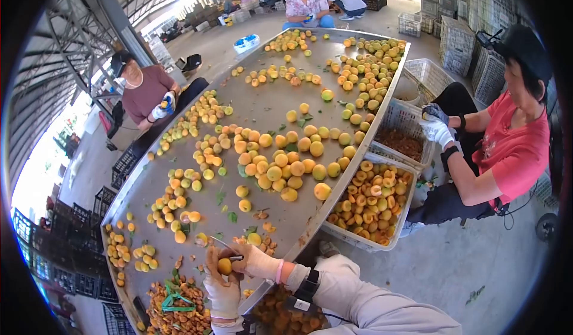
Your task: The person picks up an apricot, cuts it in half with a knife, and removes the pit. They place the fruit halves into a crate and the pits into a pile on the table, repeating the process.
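Note:
Near the front edge of a metal table [268,109], my left hand [222,287] wears a pale glove with bare fingertips and holds an orange-yellow apricot [224,266]. My right hand [253,261], gloved the same way, is closed round a small knife [224,246] just above that fruit. A pink band circles the right wrist. Left of my left hand lies a heap of brown pits [179,320] with a green strip [175,299] on it. Loose apricots [289,194] are spread over the table beyond my hands.
A crate of halved apricots [356,239] stands at the table's right edge, a crate of pits [382,150] behind it. Gloved co-workers sit at right [519,120], left [143,90] and far end [306,3]. Below my right forearm is another container [286,314] of fruit.

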Demonstrator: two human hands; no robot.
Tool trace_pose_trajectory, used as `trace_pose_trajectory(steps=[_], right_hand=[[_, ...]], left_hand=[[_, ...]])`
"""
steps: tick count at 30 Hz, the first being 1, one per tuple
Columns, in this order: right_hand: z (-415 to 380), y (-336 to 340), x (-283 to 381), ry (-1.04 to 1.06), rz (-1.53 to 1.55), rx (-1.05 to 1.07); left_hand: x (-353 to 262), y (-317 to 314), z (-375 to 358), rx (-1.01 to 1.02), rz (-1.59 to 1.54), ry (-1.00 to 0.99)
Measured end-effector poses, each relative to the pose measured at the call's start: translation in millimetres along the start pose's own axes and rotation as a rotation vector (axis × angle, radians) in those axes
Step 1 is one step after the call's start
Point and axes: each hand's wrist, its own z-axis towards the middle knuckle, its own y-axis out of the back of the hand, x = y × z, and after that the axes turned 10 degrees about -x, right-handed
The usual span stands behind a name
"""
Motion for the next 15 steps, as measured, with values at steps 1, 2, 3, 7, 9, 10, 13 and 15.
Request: trace_pose_trajectory(steps=[1,2,3,7,9,10,13,15], right_hand=[[0,-2,-2,0.006,0.034,0.01],[1,-3,-3,0.015,0.063,0.024],[3,-5,-8,0.005,0.092,0.035],[0,-9,-17,-0.034,0.24,0.11],[-12,-15,-15,-0.081,0.275,0.14],[-22,-16,-13,-0.082,0.271,0.105],[-56,-18,-18,-0.142,0.278,0.054],[-73,-19,-32,-0.182,0.081,0.058]], left_hand=[[-6,2,-2,0.004,-0.046,0.027],[-15,5,-3,0.001,-0.094,0.051],[-21,7,-4,-0.001,-0.139,0.075],[-11,23,-13,-0.174,-0.748,0.481],[2,28,-18,-0.087,-0.833,0.428],[-1,30,-26,-0.097,-0.954,0.487],[39,41,-52,-0.18,-0.902,0.506],[40,47,-58,-0.301,-1.194,0.676]])
